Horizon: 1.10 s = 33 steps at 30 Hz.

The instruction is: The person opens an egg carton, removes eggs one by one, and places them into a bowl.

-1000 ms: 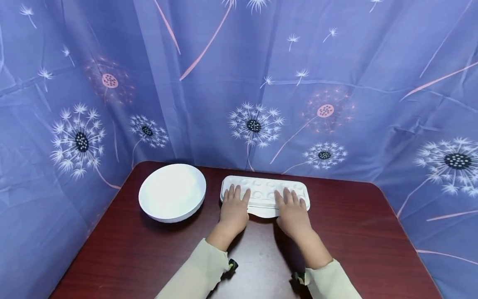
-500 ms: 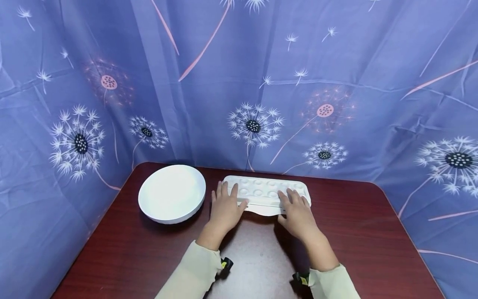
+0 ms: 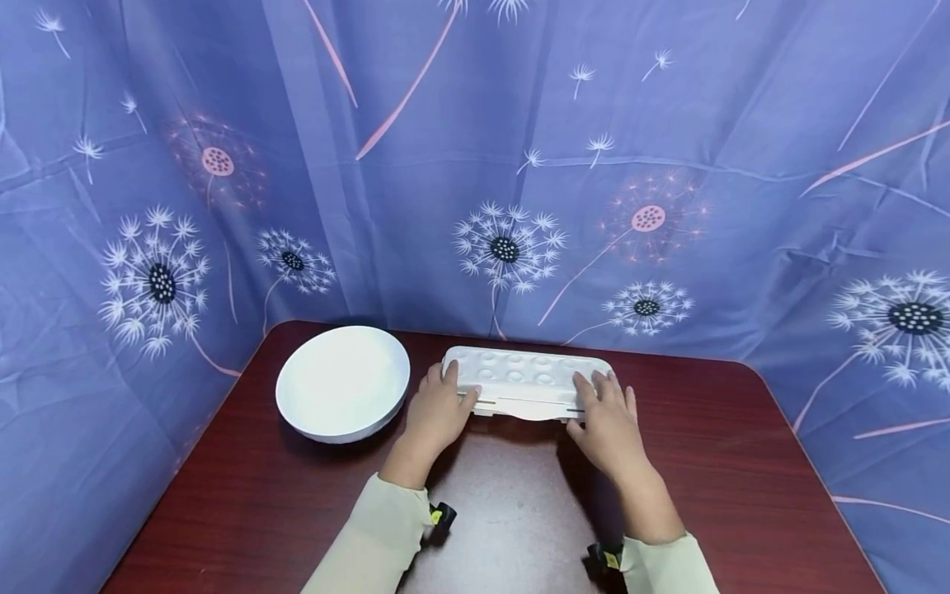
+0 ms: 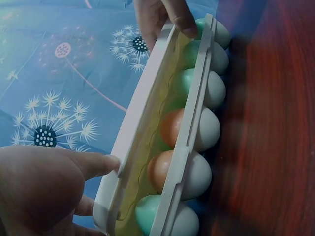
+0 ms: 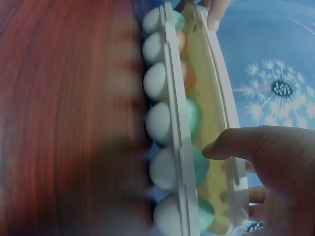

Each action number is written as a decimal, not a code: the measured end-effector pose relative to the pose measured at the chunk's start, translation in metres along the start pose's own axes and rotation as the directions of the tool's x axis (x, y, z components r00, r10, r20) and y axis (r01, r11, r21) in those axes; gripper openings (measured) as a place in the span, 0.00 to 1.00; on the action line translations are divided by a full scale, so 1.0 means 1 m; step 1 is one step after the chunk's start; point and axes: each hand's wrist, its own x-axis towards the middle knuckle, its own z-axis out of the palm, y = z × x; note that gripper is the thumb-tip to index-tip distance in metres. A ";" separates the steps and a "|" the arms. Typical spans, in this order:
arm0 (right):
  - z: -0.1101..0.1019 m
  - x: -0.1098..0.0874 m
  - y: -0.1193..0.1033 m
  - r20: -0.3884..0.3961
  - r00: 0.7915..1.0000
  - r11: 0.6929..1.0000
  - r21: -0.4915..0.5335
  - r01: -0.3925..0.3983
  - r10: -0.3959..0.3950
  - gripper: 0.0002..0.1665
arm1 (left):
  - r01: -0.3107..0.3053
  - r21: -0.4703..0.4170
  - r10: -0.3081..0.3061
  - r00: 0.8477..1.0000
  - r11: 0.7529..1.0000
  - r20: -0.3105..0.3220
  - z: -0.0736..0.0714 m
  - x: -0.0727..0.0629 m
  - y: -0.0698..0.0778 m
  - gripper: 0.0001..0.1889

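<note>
A long white egg carton lies at the back of the table, its lid [image 3: 519, 388] patterned with round dimples. Both wrist views look into a gap between the lid and the tray rim [image 4: 192, 113]. Green eggs [image 5: 195, 115] and brown eggs [image 4: 172, 127] sit in a row behind that rim, and rounded white cups [image 4: 207, 130] bulge below it. My left hand [image 3: 434, 410] grips the left end of the lid, thumb on its front edge. At the right end my right hand [image 3: 612, 425] holds the lid, thumb at the front and fingers over the top.
A large white bowl [image 3: 343, 384] stands left of the carton, close to my left hand. The dark red wooden table [image 3: 497, 503] ends at a blue dandelion-print curtain [image 3: 416, 206] behind the carton.
Both hands have slid outward from the top of the carton to the ends of its lid. The lid's front edge has lifted, and a strip of the tray shows beneath it.
</note>
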 end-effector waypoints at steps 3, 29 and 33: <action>-0.003 -0.002 0.009 -0.015 0.998 0.998 0.017 -0.060 0.060 0.49 | -0.001 -0.003 0.001 1.000 1.000 0.001 -0.001 0.001 0.000 0.37; -0.005 -0.004 0.023 0.004 0.922 0.914 0.137 -0.383 0.386 0.46 | 0.092 -0.117 -0.103 0.991 0.989 -0.089 -0.008 0.001 0.002 0.36; -0.005 -0.004 0.022 0.007 0.922 0.907 0.180 -0.382 0.387 0.45 | 0.071 -0.110 -0.084 0.989 0.991 -0.118 -0.010 0.002 0.000 0.34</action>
